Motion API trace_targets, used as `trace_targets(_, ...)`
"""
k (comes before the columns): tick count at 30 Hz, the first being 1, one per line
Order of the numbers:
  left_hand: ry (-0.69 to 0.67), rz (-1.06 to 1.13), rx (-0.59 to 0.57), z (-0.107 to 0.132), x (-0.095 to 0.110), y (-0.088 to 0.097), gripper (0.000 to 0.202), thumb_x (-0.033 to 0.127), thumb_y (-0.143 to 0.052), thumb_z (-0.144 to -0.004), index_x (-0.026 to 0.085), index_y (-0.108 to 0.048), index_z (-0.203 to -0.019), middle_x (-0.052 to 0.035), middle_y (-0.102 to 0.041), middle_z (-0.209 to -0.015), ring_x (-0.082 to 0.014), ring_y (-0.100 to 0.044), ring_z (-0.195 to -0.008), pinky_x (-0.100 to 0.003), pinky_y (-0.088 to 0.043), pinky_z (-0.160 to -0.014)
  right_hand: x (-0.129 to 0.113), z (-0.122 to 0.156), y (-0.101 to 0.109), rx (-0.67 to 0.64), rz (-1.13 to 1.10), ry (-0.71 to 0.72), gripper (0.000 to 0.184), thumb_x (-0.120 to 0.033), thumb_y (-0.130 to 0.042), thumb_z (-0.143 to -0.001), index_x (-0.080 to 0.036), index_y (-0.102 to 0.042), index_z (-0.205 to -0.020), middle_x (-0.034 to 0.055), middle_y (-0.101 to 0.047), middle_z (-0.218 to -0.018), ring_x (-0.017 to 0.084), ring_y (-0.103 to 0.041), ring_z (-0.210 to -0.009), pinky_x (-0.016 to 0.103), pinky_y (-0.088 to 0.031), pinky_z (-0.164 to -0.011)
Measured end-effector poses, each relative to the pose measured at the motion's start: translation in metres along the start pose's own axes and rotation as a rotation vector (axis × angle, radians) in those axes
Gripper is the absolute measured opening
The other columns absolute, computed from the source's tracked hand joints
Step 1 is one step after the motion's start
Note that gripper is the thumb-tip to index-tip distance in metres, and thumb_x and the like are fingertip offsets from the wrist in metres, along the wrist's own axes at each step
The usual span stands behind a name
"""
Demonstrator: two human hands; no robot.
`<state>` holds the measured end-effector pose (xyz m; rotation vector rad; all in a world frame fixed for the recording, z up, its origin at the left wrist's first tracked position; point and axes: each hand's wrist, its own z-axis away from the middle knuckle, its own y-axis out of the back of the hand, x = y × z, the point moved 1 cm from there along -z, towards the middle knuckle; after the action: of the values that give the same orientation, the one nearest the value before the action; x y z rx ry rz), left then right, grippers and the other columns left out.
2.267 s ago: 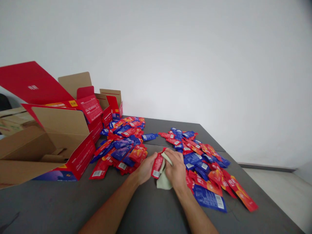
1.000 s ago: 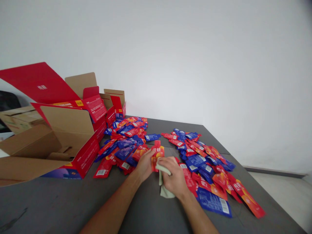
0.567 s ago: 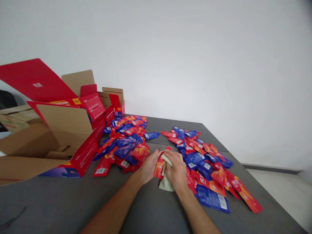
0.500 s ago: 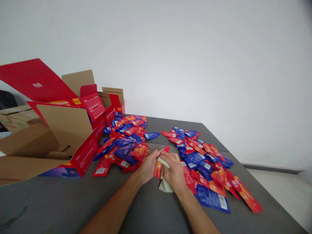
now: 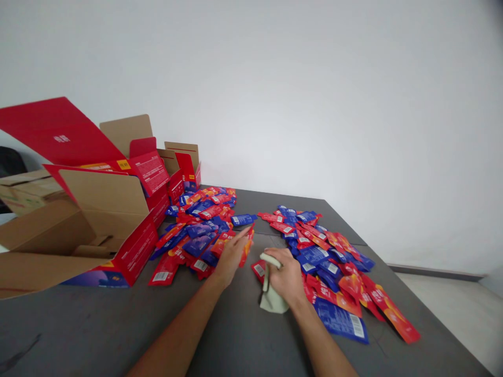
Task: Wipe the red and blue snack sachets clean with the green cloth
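In my left hand [image 5: 230, 260] is a red and orange pouch [image 5: 246, 248], held by its edge beside the left pile of pouches [image 5: 202, 230]. My right hand [image 5: 283, 272] is closed around a pale green cloth [image 5: 274, 299], whose lower end hangs down to the table. Another red pouch [image 5: 258, 269] with a barcode lies just left of the right hand, partly covered by the cloth. To the right of that hand spreads a second pile of red and blue pouches [image 5: 330, 267].
An open red carton [image 5: 137, 251] with its flaps spread stands on the left of the dark table [image 5: 98, 330]. More open red cartons [image 5: 192, 170] stand behind it, and a brown cardboard box [image 5: 31, 191] is at the far left. A white wall rises behind the table.
My hands have come apart. The left has moved left with the pouch, out of the cloth, toward the left pile. The right has stayed low with the cloth, uncovering a red pouch near it.
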<state>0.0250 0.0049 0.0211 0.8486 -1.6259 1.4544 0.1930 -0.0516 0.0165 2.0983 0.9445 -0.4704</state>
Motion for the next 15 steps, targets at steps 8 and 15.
trace_targets(8, -0.514, -0.847, 0.109, -0.013, 0.015, 0.027, 0.033, 0.02, -0.068, -0.077, 0.028, -0.073, -0.109, -0.0085, -0.052, -0.142, -0.0338, -0.038, -0.137, -0.049, -0.017, -0.119, 0.021, -0.001, 0.003, 0.087, 0.193, -0.124, 0.027, -0.013, -0.056, -0.078, -0.025, -0.076, -0.091, 0.0055, -0.076, -0.094, 0.024, -0.068, -0.085, 0.038, -0.055, -0.08)
trace_targets(15, -0.401, -0.738, -0.036, -0.005, -0.01, 0.013, 0.027, 0.01, -0.069, -0.07, 0.026, -0.073, -0.092, -0.0122, -0.058, -0.132, -0.0366, -0.026, -0.143, -0.055, -0.005, -0.121, 0.025, 0.0, 0.006, 0.128, 0.25, -0.107, 0.027, -0.014, -0.055, -0.077, -0.024, -0.076, -0.089, 0.005, -0.076, -0.088, 0.024, -0.068, -0.079, 0.036, -0.055, -0.074)
